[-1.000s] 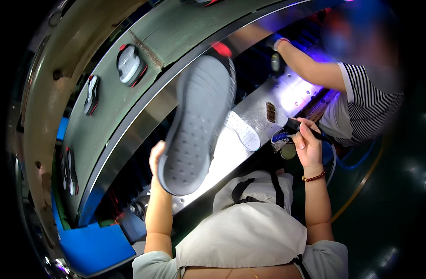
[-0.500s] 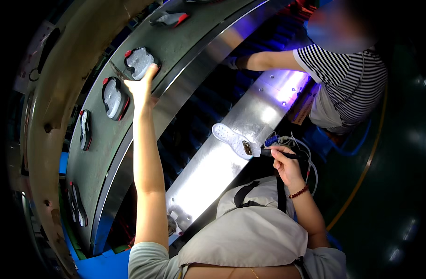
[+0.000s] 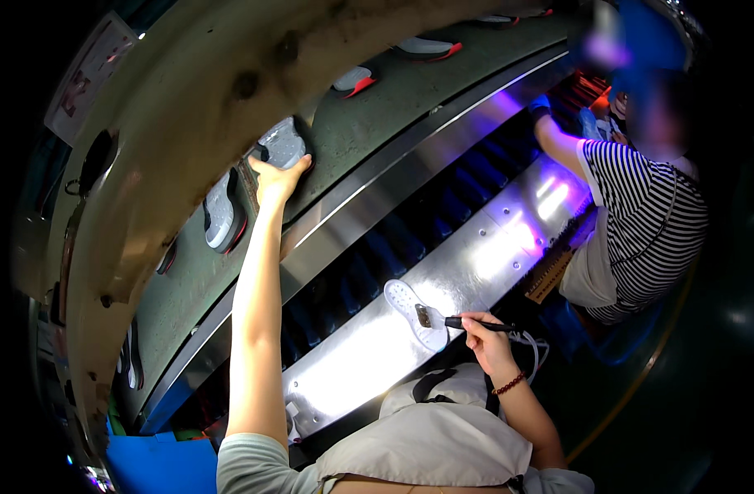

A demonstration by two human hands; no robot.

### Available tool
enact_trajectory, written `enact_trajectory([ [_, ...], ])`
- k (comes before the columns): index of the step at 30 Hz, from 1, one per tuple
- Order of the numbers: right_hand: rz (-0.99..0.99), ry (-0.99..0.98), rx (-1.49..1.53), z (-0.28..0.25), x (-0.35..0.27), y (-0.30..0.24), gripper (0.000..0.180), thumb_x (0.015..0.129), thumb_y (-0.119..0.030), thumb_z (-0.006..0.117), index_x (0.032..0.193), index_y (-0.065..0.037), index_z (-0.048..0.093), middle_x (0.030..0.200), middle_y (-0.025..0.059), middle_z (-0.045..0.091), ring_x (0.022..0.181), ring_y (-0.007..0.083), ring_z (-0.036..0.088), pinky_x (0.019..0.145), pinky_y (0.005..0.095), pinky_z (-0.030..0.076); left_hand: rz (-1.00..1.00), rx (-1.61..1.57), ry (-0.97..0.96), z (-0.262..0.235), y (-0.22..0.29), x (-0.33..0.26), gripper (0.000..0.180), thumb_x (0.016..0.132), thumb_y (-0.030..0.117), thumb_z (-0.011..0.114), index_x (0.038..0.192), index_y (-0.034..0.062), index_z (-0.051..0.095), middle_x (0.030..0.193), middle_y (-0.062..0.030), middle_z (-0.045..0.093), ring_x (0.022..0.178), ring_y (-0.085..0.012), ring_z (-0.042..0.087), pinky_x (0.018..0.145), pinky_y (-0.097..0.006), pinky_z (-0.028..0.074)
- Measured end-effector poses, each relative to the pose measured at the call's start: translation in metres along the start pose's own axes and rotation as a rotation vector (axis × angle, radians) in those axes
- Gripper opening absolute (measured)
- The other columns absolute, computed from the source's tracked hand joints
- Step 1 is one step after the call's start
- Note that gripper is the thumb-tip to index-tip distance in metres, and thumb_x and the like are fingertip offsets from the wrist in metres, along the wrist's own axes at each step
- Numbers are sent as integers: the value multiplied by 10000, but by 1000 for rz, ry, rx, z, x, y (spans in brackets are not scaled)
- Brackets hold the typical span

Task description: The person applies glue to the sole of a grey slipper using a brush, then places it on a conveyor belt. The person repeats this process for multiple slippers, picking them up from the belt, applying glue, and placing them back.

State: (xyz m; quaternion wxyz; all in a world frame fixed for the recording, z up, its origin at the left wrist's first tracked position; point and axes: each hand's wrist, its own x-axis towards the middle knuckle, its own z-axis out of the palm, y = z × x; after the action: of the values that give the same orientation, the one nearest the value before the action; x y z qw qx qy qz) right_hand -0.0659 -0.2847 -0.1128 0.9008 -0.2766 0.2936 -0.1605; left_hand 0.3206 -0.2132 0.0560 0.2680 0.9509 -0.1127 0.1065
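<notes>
My left hand (image 3: 280,177) reaches far out over the green conveyor belt. Its thumb and fingers curve round the near end of a grey shoe sole (image 3: 283,146) with a dark edge. A black-handled brush (image 3: 476,324) is in my right hand (image 3: 490,347), pinched between thumb and fingers. The brush's brownish bristles rest on a white, perforated shoe-shaped piece (image 3: 402,298), lying on the shiny metal ledge (image 3: 344,375) in front of me. Just left of my left hand, another grey sole (image 3: 220,216) with a red-and-black edge lies on the belt.
Further soles (image 3: 427,47) with red edges lie along the belt (image 3: 368,144). A curved beige cover (image 3: 204,90) overhangs its far side. Dark slats fill the gap between belt and ledge. A co-worker in a striped shirt (image 3: 640,226) sits at the right, one arm stretched toward the belt.
The view has turned, and the beige cover now hides more of the belt. My left hand has closed in on the sole's near end. The brush has shifted toward the middle of the white piece.
</notes>
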Motion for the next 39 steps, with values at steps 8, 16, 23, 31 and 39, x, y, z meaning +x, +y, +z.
enact_trajectory([
  [8, -79, 9, 66, -27, 3, 9, 94, 770, -61, 603, 844, -3, 612, 667, -1, 546, 494, 42, 419, 446, 158, 297, 138, -215, -217, -12, 73, 9, 1331, 485, 494, 785, 1260, -149, -85, 1300, -295, 251, 1214, -312, 310, 1000, -313, 245],
  [16, -124, 127, 133, -52, -1, 12, 79, 764, -49, 601, 826, -1, 611, 647, -4, 522, 501, 54, 420, 462, 167, 312, 128, -301, -8, 28, 73, 103, 1228, 471, 437, 800, 1277, -119, 58, 1308, -249, 248, 1201, -312, 320, 988, -343, 281],
  [23, -85, 196, 149, -57, 13, -13, 89, 758, -50, 609, 829, 3, 607, 642, 11, 537, 492, 58, 432, 452, 167, 328, 303, -293, -77, 94, 130, 119, 1202, 467, 467, 800, 1235, -169, 128, 1261, -266, 314, 1180, -309, 346, 981, -334, 280],
  [31, -49, 232, 122, -53, 35, -35, 115, 759, -63, 615, 851, 4, 603, 626, 12, 535, 490, 56, 436, 447, 162, 324, 105, -270, -108, 169, 188, 144, 1206, 513, 459, 777, 1201, -164, 7, 1267, -276, 317, 1180, -325, 354, 993, -323, 261],
  [39, -5, 227, 151, -68, 17, -22, 135, 761, -52, 586, 876, 17, 588, 646, 23, 543, 504, 75, 465, 473, 181, 358, 229, -213, 19, 179, 140, 234, 1154, 620, 538, 677, 1253, -134, -15, 1301, -274, 269, 1215, -338, 310, 1008, -335, 238],
])
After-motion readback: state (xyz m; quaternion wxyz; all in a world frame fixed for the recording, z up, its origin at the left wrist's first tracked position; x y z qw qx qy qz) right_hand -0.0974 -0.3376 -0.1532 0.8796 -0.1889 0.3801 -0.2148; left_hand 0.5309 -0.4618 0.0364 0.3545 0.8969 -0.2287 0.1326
